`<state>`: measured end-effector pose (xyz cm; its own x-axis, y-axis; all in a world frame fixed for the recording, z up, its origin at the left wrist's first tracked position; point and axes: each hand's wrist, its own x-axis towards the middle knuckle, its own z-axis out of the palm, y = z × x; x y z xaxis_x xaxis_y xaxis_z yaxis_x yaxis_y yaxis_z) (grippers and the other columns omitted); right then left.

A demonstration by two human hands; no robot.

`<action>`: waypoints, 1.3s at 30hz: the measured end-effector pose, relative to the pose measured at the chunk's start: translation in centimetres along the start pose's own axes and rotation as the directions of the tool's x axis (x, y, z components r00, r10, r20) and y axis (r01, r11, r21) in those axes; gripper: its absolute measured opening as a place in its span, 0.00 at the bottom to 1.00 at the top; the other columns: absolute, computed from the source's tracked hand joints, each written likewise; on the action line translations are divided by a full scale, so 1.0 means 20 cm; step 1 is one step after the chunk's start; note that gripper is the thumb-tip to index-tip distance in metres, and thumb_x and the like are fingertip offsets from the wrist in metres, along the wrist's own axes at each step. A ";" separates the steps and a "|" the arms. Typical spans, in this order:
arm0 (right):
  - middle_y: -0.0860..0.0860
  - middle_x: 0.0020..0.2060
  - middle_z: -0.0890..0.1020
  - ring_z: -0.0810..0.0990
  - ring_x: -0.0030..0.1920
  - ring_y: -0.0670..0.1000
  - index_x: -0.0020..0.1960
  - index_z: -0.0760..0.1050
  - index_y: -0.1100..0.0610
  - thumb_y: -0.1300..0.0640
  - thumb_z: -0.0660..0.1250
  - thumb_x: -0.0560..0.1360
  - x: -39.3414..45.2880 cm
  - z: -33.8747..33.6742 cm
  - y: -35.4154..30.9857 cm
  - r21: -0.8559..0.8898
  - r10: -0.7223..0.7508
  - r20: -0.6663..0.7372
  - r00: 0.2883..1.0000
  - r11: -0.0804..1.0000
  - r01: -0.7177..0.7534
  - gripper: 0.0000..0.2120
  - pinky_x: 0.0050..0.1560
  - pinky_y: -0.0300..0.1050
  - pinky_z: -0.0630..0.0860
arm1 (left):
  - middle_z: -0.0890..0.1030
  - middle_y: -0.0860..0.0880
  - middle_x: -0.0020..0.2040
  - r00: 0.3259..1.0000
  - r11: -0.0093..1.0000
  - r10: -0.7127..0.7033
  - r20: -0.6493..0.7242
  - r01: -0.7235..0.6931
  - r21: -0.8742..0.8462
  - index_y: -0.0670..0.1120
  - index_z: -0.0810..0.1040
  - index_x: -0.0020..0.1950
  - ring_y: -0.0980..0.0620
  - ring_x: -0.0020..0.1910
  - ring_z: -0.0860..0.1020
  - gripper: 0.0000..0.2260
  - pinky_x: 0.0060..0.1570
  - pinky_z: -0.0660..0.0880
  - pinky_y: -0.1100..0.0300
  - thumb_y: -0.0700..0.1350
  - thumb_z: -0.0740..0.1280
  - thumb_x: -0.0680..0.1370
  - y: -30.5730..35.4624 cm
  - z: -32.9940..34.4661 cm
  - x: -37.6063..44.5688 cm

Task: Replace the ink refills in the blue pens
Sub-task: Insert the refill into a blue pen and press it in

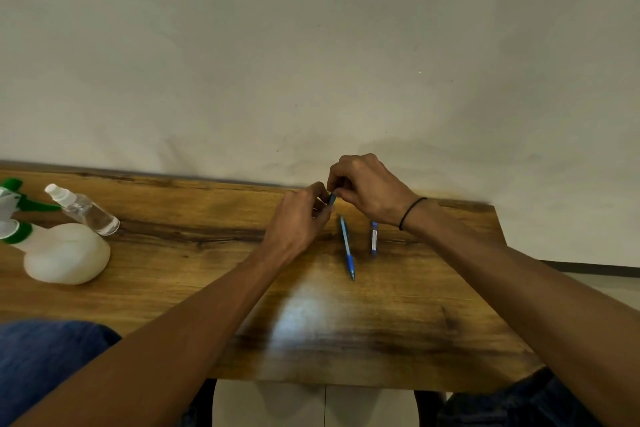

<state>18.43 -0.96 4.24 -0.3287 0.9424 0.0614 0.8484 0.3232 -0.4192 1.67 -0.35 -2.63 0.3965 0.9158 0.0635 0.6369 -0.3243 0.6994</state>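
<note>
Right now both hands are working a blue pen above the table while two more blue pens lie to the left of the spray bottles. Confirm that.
Not quite. In the head view both hands do hold a blue pen, but the two other pens lie well to the right of the spray bottles, near the hands.

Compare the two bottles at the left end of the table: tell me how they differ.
The white bottle is opaque and squat, with a bulging rounded body; the clear bottle is see-through, slim and straight-sided. The white bottle carries a green-and-white trigger sprayer; the clear bottle has a small white pump top. The white bottle lies nearer the person, the clear bottle just behind it, toward the wall. Both lie on the wooden table, away from both hands.
</note>
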 end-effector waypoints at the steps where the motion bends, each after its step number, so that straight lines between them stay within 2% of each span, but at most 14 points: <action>1: 0.54 0.46 0.84 0.80 0.44 0.50 0.49 0.84 0.59 0.65 0.70 0.78 0.00 0.00 0.00 0.013 0.010 -0.003 1.000 1.000 -0.010 0.04 0.47 0.47 0.80 | 0.87 0.47 0.50 1.000 1.000 0.001 -0.004 -0.001 -0.003 0.46 0.80 0.58 0.51 0.45 0.85 0.08 0.47 0.84 0.50 0.46 0.71 0.81 0.00 0.00 0.00; 6: 0.53 0.47 0.86 0.83 0.45 0.47 0.52 0.83 0.60 0.64 0.73 0.77 0.00 0.01 0.02 0.121 0.100 0.015 0.995 0.988 -0.101 0.04 0.50 0.40 0.82 | 0.87 0.48 0.48 1.000 0.999 0.023 0.012 -0.023 0.029 0.48 0.81 0.57 0.51 0.44 0.85 0.07 0.45 0.84 0.48 0.48 0.71 0.81 0.02 -0.03 -0.01; 9: 0.52 0.46 0.86 0.83 0.45 0.46 0.53 0.84 0.60 0.63 0.75 0.76 -0.01 -0.01 0.03 0.192 0.153 0.005 0.988 0.970 -0.151 0.06 0.51 0.43 0.82 | 0.88 0.49 0.47 0.999 0.999 0.042 -0.033 -0.042 0.028 0.47 0.82 0.57 0.52 0.43 0.86 0.09 0.45 0.85 0.50 0.51 0.70 0.81 0.07 -0.08 0.01; 14: 0.52 0.46 0.86 0.85 0.48 0.50 0.50 0.82 0.60 0.60 0.74 0.78 0.02 -0.13 -0.01 0.397 0.220 -0.176 0.960 0.908 -0.135 0.04 0.53 0.46 0.82 | 0.89 0.52 0.46 0.991 0.999 0.029 -0.130 -0.031 -0.013 0.49 0.85 0.56 0.56 0.43 0.86 0.08 0.50 0.82 0.55 0.51 0.71 0.80 0.21 -0.24 0.07; 16: 0.52 0.48 0.85 0.85 0.50 0.50 0.52 0.79 0.61 0.60 0.72 0.79 0.02 -0.19 -0.04 0.465 0.232 -0.226 0.946 0.879 -0.104 0.05 0.55 0.46 0.82 | 0.89 0.53 0.45 0.987 0.999 0.017 -0.158 -0.010 0.041 0.50 0.86 0.54 0.55 0.43 0.86 0.11 0.51 0.80 0.57 0.55 0.71 0.79 0.28 -0.32 0.09; 19: 0.53 0.48 0.86 0.87 0.52 0.50 0.56 0.75 0.61 0.60 0.67 0.82 0.02 -0.28 -0.10 0.553 0.269 -0.270 0.925 0.829 -0.080 0.05 0.56 0.48 0.82 | 0.88 0.54 0.46 0.994 0.985 -0.011 -0.108 0.030 0.169 0.52 0.87 0.54 0.53 0.45 0.85 0.13 0.48 0.81 0.55 0.58 0.74 0.75 0.35 -0.45 0.11; 21: 0.54 0.47 0.86 0.87 0.52 0.51 0.59 0.73 0.60 0.58 0.63 0.85 0.01 -0.34 -0.15 0.636 0.325 -0.299 0.897 0.769 -0.067 0.06 0.57 0.52 0.83 | 0.88 0.53 0.47 0.997 0.961 -0.026 -0.072 0.044 0.274 0.53 0.86 0.54 0.51 0.47 0.84 0.13 0.48 0.81 0.53 0.56 0.75 0.73 0.38 -0.53 0.12; 24: 0.55 0.44 0.81 0.87 0.52 0.56 0.64 0.69 0.60 0.56 0.57 0.87 -0.01 -0.44 -0.24 0.798 0.401 -0.306 0.863 0.603 0.003 0.10 0.54 0.55 0.85 | 0.86 0.52 0.47 0.994 0.909 0.015 -0.108 0.032 0.416 0.55 0.86 0.52 0.48 0.47 0.83 0.09 0.44 0.75 0.55 0.53 0.73 0.73 0.42 -0.63 0.15; 27: 0.55 0.42 0.75 0.83 0.45 0.56 0.66 0.68 0.59 0.55 0.54 0.88 -0.02 -0.51 -0.33 0.898 0.436 -0.281 0.855 0.433 0.074 0.11 0.48 0.52 0.84 | 0.86 0.52 0.47 0.988 0.897 0.060 -0.144 0.010 0.443 0.54 0.86 0.50 0.45 0.46 0.83 0.07 0.42 0.71 0.55 0.51 0.71 0.74 0.44 -0.68 0.16; 30: 0.54 0.39 0.74 0.72 0.36 0.51 0.61 0.68 0.58 0.53 0.52 0.89 -0.02 -0.57 -0.39 0.950 0.454 -0.268 0.850 0.271 0.155 0.10 0.37 0.47 0.71 | 0.85 0.52 0.47 0.990 0.893 0.076 -0.118 -0.015 0.450 0.54 0.85 0.50 0.45 0.47 0.82 0.06 0.42 0.70 0.55 0.49 0.70 0.75 0.46 -0.68 0.17; 33: 0.52 0.32 0.71 0.65 0.31 0.49 0.47 0.71 0.57 0.45 0.52 0.88 -0.02 -0.62 -0.43 0.977 0.460 -0.207 0.863 0.143 0.158 0.20 0.34 0.46 0.60 | 0.84 0.51 0.46 0.993 0.882 0.083 -0.078 -0.037 0.470 0.54 0.84 0.49 0.45 0.46 0.81 0.06 0.42 0.68 0.55 0.48 0.69 0.75 0.48 -0.67 0.17; 36: 0.49 0.24 0.63 0.60 0.26 0.48 0.34 0.67 0.55 0.39 0.53 0.86 -0.03 -0.64 -0.46 0.986 0.479 -0.157 0.864 0.130 0.108 0.28 0.29 0.44 0.55 | 0.84 0.51 0.46 0.994 0.878 0.086 -0.062 -0.046 0.477 0.54 0.84 0.49 0.45 0.45 0.80 0.06 0.41 0.68 0.55 0.48 0.68 0.76 0.48 -0.66 0.18; 39: 0.47 0.20 0.60 0.56 0.22 0.47 0.30 0.63 0.55 0.42 0.54 0.85 -0.03 -0.65 -0.48 0.988 0.516 -0.140 0.845 0.124 0.087 0.27 0.25 0.40 0.53 | 0.84 0.51 0.46 0.993 0.873 0.100 -0.057 -0.060 0.485 0.54 0.84 0.49 0.45 0.45 0.81 0.06 0.41 0.69 0.55 0.48 0.68 0.76 0.48 -0.66 0.18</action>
<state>15.93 -3.51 20.03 0.2178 0.9753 -0.0379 -0.3333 0.0378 -0.9421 0.48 2.92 13.67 0.4195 0.8910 0.1736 0.8527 -0.4524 0.2612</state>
